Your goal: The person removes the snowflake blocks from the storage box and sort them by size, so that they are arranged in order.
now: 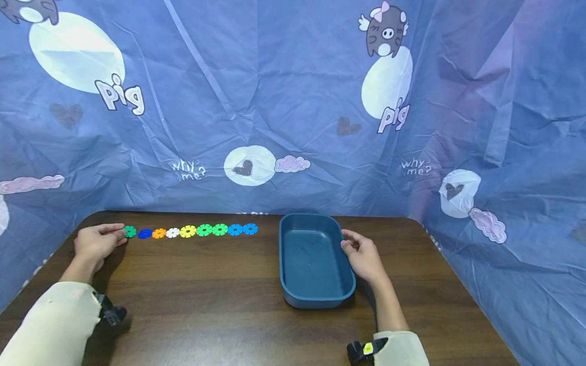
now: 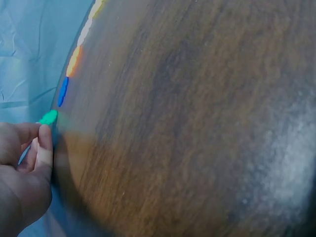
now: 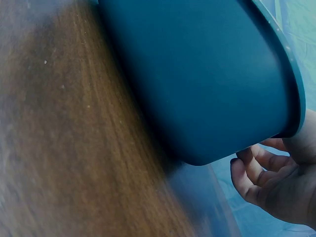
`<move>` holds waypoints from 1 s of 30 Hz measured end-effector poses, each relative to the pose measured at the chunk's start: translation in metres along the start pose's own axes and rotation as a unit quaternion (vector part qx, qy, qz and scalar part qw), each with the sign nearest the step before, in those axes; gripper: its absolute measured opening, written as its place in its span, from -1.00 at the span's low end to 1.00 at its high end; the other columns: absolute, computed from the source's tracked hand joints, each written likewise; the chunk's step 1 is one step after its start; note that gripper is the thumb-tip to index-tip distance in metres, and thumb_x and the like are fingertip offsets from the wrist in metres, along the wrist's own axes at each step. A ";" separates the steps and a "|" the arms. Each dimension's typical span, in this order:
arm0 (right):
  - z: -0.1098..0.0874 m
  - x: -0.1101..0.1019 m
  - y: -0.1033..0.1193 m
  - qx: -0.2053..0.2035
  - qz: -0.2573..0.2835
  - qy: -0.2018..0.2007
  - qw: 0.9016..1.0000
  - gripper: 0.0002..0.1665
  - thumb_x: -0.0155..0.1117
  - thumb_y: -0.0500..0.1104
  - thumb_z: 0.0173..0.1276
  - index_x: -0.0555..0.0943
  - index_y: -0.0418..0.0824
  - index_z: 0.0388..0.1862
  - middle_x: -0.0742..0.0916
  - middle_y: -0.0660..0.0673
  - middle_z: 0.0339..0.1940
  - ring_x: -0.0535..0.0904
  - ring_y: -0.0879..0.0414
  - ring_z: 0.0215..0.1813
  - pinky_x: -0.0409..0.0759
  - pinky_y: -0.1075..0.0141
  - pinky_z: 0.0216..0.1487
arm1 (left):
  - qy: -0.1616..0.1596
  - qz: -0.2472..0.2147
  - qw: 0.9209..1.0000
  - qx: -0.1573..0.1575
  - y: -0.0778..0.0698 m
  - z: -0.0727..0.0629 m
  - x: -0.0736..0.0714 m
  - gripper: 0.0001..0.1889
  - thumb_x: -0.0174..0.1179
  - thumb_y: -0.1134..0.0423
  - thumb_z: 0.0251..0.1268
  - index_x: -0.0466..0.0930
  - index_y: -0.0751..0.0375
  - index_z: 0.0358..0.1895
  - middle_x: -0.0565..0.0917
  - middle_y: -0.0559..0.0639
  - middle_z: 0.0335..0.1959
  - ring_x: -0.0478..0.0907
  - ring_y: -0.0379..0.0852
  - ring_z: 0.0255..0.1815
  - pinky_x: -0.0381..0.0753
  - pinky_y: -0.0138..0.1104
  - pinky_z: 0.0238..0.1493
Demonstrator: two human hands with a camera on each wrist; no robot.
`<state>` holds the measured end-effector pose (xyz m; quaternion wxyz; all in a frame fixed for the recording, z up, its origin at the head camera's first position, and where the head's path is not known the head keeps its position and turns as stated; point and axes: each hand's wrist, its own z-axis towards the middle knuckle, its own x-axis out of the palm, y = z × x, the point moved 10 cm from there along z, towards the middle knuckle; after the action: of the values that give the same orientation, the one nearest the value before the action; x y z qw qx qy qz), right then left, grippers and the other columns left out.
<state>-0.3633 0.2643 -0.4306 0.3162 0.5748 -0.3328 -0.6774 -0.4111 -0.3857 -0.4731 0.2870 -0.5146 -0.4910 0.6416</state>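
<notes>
At the left end of a row of flower-shaped plastic discs, my left hand (image 1: 96,245) pinches a green disc (image 1: 130,232) between thumb and fingers. In the left wrist view that green disc (image 2: 49,117) sits at the fingertips, just short of a dark blue disc (image 2: 63,92). To its right run an orange disc (image 1: 158,233), a white disc (image 1: 172,233), a yellow disc (image 1: 187,231), then green and blue ones. My right hand (image 1: 363,256) holds the right side of a blue plastic bin (image 1: 316,298) at its rim, fingers curled against the outer wall (image 3: 207,89).
The dark wooden table (image 1: 206,305) carries the row along its far edge, left of the bin. A blue printed cloth (image 1: 297,101) hangs behind and at the sides. Each wrist wears a small black camera (image 1: 112,311).
</notes>
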 end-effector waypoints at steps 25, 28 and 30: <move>-0.001 0.000 0.001 -0.014 0.000 -0.001 1.000 -0.57 0.16 -0.20 0.58 0.57 -0.26 0.36 0.75 -0.23 -0.06 0.62 -0.01 -0.05 0.60 0.21 -0.08 | 0.002 0.130 0.992 0.003 -0.006 -0.003 0.000 -0.61 0.13 0.38 0.50 0.51 0.65 0.21 0.78 0.30 -0.18 0.54 -0.53 -0.55 0.55 -0.56 -0.54; -0.001 -0.001 0.001 -0.019 -0.002 -0.001 1.000 -0.57 0.16 -0.21 0.58 0.56 -0.27 0.36 0.75 -0.23 -0.05 0.63 -0.02 -0.05 0.60 0.21 -0.09 | 0.012 0.118 0.993 0.013 -0.006 -0.003 0.000 -0.61 0.13 0.42 0.48 0.48 0.68 0.22 0.77 0.32 -0.17 0.56 -0.53 -0.54 0.60 -0.54 -0.52; -0.002 -0.001 0.001 -0.019 -0.003 -0.001 1.000 -0.57 0.16 -0.21 0.58 0.56 -0.28 0.35 0.75 -0.22 -0.06 0.63 -0.02 -0.04 0.61 0.20 -0.08 | 0.015 0.096 0.995 0.016 -0.007 -0.003 0.000 -0.60 0.11 0.45 0.47 0.45 0.71 0.23 0.77 0.27 -0.20 0.57 -0.54 -0.53 0.65 -0.51 -0.47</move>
<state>-0.3616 0.2644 -0.4291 0.3247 0.5687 -0.3182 -0.6855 -0.4092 -0.3819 -0.4669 0.2396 -0.5639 -0.4251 0.6662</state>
